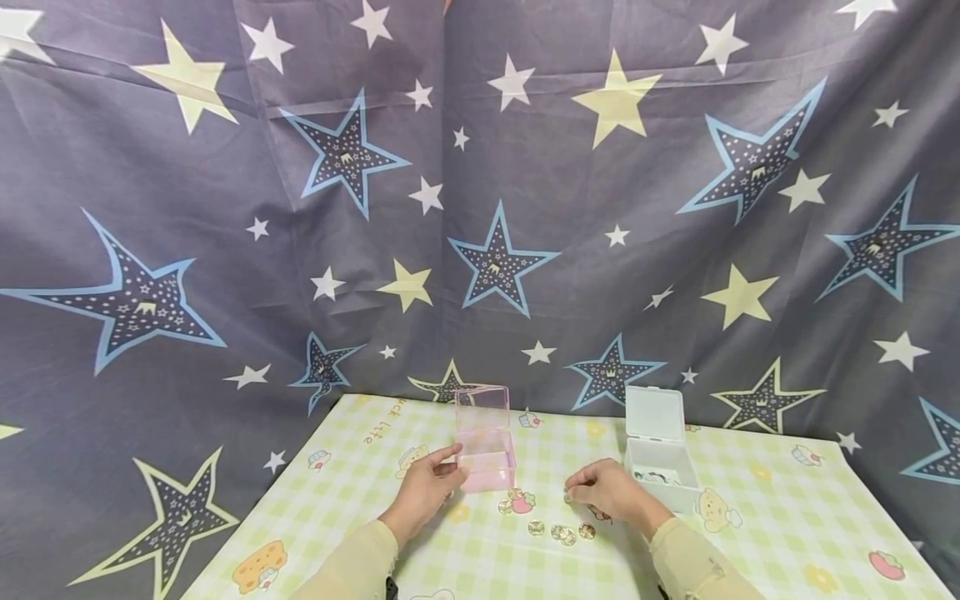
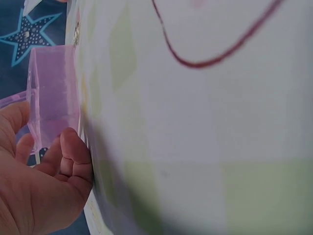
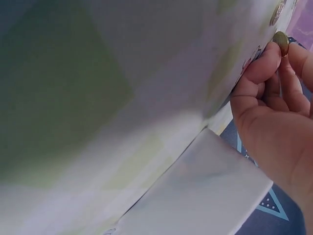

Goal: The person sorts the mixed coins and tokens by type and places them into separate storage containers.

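Note:
On the checked cloth stands a clear pink box with its lid raised at the back. My left hand holds it by the near left corner, and in the left wrist view the fingertips lie right at the box's wall. Between thumb and forefinger my right hand pinches a gold coin, raised on edge close over the cloth. Several more gold coins lie flat between the hands, among them one coin apart from the others and another coin nearer the right hand.
A white box with its lid up stands just right of the right hand, small dark-marked pieces inside. The table's patterned cloth carries printed cartoons. Behind it hangs a grey star-print curtain.

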The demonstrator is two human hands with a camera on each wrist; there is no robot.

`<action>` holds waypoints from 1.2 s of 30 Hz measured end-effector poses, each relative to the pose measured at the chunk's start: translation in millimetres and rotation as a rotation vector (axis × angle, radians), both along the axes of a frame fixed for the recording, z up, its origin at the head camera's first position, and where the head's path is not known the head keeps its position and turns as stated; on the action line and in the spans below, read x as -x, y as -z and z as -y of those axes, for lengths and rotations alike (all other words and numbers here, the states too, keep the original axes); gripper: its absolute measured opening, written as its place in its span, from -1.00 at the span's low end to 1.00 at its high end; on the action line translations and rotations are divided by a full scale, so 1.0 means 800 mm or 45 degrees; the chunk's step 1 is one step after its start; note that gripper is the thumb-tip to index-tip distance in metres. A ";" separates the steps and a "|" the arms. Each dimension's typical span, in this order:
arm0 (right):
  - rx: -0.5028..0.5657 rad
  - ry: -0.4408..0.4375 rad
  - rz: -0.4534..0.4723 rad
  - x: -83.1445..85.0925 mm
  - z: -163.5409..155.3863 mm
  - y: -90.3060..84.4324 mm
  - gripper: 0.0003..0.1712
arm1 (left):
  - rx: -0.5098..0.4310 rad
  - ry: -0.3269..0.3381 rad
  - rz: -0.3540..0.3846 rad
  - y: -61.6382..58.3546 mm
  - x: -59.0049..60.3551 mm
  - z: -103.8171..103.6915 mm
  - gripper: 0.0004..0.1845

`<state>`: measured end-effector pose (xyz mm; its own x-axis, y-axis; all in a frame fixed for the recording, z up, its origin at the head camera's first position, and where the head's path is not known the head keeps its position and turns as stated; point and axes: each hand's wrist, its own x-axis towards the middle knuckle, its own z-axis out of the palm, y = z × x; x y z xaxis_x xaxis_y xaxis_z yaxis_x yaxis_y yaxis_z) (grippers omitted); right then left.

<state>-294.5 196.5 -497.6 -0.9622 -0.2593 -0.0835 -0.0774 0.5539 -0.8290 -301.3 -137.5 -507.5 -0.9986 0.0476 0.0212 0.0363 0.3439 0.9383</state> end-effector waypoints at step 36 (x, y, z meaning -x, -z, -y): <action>0.247 0.144 -0.036 0.012 0.026 -0.026 -0.69 | -0.013 0.034 0.013 0.007 0.004 0.005 -0.35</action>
